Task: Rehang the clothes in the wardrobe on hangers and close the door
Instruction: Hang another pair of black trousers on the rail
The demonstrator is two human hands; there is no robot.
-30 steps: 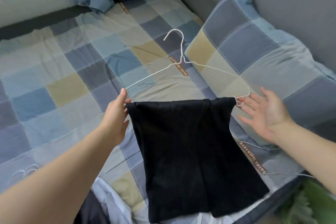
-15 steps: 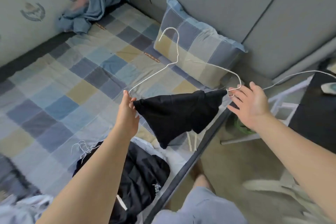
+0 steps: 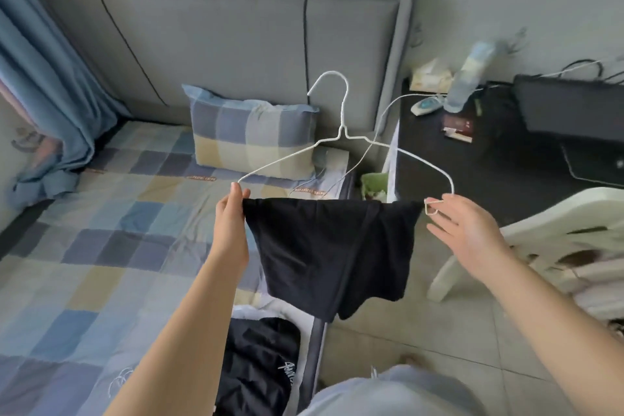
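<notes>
Hanger (image 3: 342,132) with black cloth (image 3: 331,246) now hangs past the bed (image 3: 101,213) edge; left hand (image 3: 233,213) pinches one end, right hand (image 3: 467,230) touches the other, fingers straight.

The hanger's (image 3: 341,132) bottom bar is hidden under the black garment (image 3: 332,246) draped over it, and the fingertips of the left hand (image 3: 231,216) vanish behind that garment's corner. On the bed (image 3: 101,230), a second dark garment (image 3: 260,358) is partly covered by the left forearm and cut off by the bottom edge, while the curtain (image 3: 40,78) runs out at the left edge and the chair (image 3: 553,223) at the right. On the desk (image 3: 489,186) the bottle (image 3: 467,78) is blurred, and the things beside it are too small to tell.
</notes>
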